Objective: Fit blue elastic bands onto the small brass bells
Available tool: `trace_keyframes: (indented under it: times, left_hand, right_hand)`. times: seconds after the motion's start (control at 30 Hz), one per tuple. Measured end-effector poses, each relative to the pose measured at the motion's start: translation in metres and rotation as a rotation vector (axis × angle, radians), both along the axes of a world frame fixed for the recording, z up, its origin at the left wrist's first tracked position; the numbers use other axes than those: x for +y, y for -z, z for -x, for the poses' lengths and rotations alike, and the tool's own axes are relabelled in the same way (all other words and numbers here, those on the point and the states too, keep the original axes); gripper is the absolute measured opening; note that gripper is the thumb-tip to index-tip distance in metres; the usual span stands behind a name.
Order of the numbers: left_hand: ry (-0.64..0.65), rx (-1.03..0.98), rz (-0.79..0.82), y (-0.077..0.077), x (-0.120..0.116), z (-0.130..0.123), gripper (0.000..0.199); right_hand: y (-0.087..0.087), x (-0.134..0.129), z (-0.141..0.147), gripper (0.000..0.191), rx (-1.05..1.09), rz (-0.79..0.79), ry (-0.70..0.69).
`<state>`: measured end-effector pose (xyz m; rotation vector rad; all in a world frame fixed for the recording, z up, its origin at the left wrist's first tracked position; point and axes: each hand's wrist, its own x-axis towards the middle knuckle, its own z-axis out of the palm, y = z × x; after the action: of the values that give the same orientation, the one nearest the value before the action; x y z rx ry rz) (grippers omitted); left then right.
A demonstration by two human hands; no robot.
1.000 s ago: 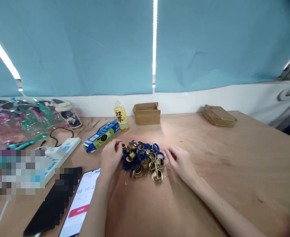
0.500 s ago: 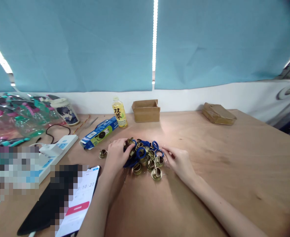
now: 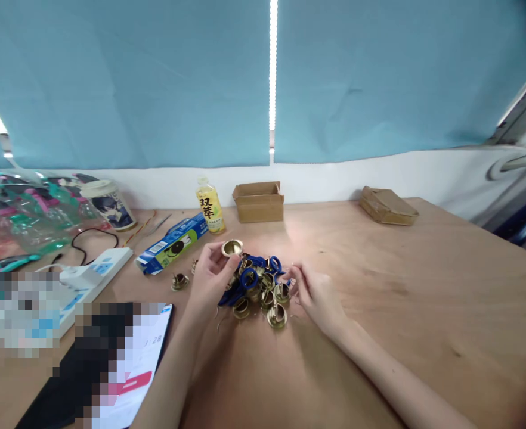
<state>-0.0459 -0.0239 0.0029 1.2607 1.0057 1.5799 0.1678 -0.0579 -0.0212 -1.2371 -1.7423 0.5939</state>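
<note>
A brass-coloured metal cup (image 3: 232, 248) is pinched between the thumb and fingers of my left hand (image 3: 212, 274), just above the left side of a pile. The pile on the table holds several brass-coloured metal parts (image 3: 277, 316) and several blue rings (image 3: 248, 278). At its right edge is my right hand (image 3: 312, 292), fingers bent and drawn together; what they hold, if anything, is too small to name. Left of my left hand lies a loose brass part (image 3: 179, 282).
Behind the pile stand a yellow bottle (image 3: 210, 208) and an open cardboard box (image 3: 259, 205). A blue carton (image 3: 172, 244), power strip (image 3: 95, 271) and phone (image 3: 133, 357) lie left. Farther right is a closed cardboard package (image 3: 388, 206).
My left hand has lifted slightly and now shows the cup tipped up in its grip. My right hand stays beside the pile. The whole view has shifted slightly.
</note>
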Motion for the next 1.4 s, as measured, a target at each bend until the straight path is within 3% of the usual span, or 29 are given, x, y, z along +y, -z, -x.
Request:
trace_keyframes:
  times: [0.13,0.23,0.43,0.6,0.8,1.03,1.2,1.4]
  left_hand:
    - [0.189,-0.249,0.176,-0.003,-0.004,-0.005,0.045]
    - [0.322,-0.331,0.291,-0.005,-0.007,-0.008,0.047]
    - [0.502,-0.359,0.411,0.000,-0.011,-0.019,0.046]
    - [0.483,-0.397,0.360,0.011,-0.013,-0.030,0.042]
    - [0.588,-0.428,0.376,0.007,-0.022,-0.035,0.050]
    - [0.587,-0.405,0.380,0.004,-0.020,-0.032,0.051]
    - [0.604,-0.362,0.426,0.003,-0.023,-0.031,0.054]
    - [0.657,-0.364,0.469,0.004,-0.024,-0.028,0.056]
  right_hand:
    - [-0.002,-0.002,0.001,0.026,0.033,0.010,-0.002]
    - [-0.003,0.000,0.003,0.029,0.156,0.059,-0.014]
    - [-0.006,0.012,0.002,0.047,0.786,0.483,-0.116]
    - [-0.014,0.010,0.002,0.042,1.034,0.687,-0.159]
    - [-0.015,0.001,0.008,0.036,1.060,0.787,-0.184]
    - [-0.003,0.001,0.009,0.035,1.070,0.873,-0.288]
    - [-0.005,-0.003,0.013,0.035,1.134,0.844,-0.380]
    - [-0.008,-0.010,0.017,0.031,1.256,0.833,-0.370]
